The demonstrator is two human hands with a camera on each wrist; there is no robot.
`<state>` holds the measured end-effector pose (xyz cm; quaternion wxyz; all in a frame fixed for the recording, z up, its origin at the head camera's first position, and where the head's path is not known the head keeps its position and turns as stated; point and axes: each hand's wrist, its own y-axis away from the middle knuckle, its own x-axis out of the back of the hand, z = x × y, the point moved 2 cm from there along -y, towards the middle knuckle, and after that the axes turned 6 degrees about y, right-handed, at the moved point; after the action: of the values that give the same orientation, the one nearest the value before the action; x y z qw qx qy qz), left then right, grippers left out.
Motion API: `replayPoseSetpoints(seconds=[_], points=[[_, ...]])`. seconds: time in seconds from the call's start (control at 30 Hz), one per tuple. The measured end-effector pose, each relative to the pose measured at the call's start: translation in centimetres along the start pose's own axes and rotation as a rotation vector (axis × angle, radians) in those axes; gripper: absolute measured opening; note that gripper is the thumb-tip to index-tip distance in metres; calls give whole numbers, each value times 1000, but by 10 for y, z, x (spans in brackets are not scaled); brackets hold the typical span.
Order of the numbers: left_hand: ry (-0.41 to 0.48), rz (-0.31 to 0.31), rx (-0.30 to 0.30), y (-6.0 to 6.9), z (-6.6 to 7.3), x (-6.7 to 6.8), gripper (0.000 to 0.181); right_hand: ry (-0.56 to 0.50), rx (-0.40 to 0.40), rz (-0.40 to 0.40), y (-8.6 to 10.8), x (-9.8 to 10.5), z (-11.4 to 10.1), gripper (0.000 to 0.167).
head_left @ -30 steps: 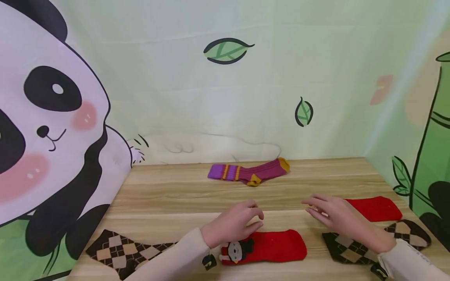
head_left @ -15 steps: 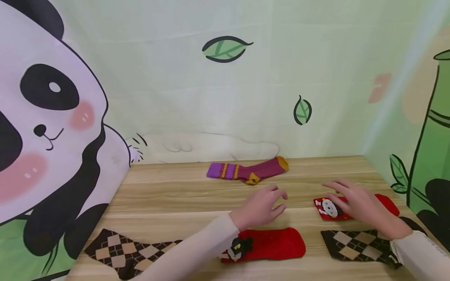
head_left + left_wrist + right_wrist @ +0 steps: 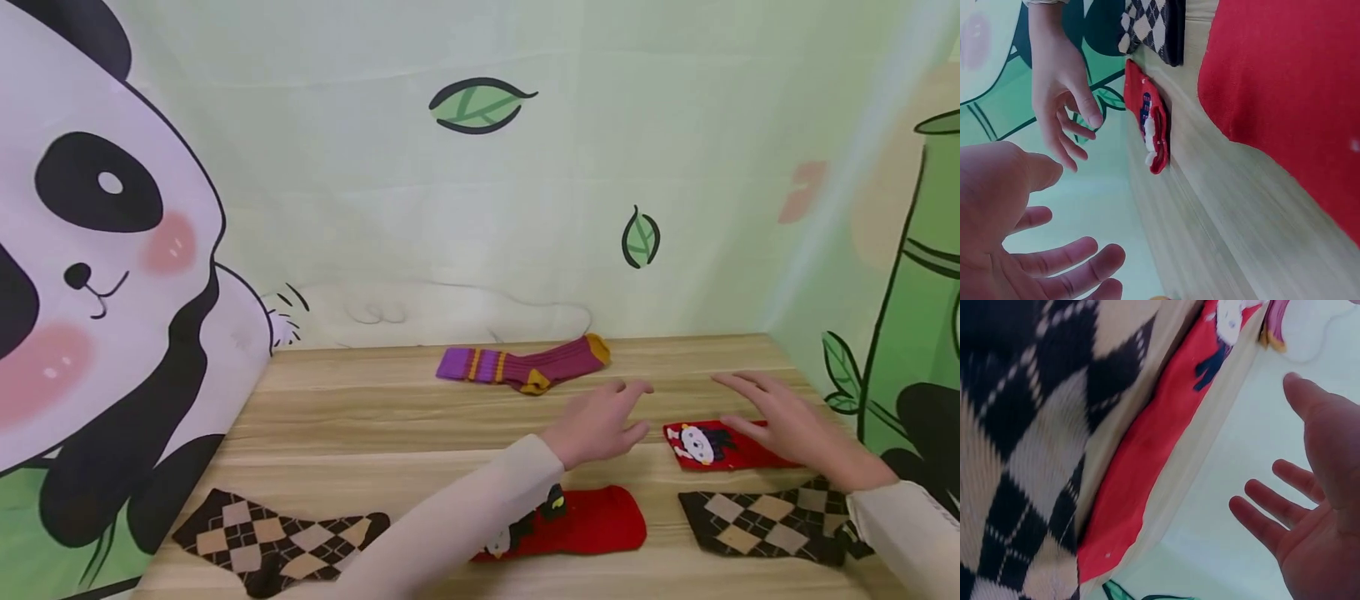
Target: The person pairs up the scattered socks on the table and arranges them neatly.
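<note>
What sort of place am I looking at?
Probably a staged tabletop booth: a panda-print backdrop encloses the wood-grain table behind and at the sides, with five socks spread on it.

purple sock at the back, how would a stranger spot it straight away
Find the wooden table, then its far edge below the leaf-printed backdrop. The purple sock lies there near the middle. Its yellow toe, heel and stripes set it apart from the red socks and argyle socks.

— What clothing covers the arms?
— Left sleeve [image 3: 453,523]: long, plain, off-white; a small black device [image 3: 553,493] with a yellow mark shows beside it. Right sleeve [image 3: 903,537]: likewise off-white, bearing dark markings [image 3: 943,510], illegible here.
</note>
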<state>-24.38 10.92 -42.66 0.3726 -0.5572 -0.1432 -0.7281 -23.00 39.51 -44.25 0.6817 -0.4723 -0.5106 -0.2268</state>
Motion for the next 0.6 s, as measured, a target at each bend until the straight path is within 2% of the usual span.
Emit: replayPoseSetpoints(seconds=[0.13,0.27,0.6], points=[[-30,-16,28,-12,5,-10,48,8,-59,-124,4,2,12,76],[-58,-38,55,-21,8,-21,49,-21,-84,-221,5,2,20,80],[-93,-55,93,-47,21,-39,55,-64,-147,-318,11,-3,52,88]])
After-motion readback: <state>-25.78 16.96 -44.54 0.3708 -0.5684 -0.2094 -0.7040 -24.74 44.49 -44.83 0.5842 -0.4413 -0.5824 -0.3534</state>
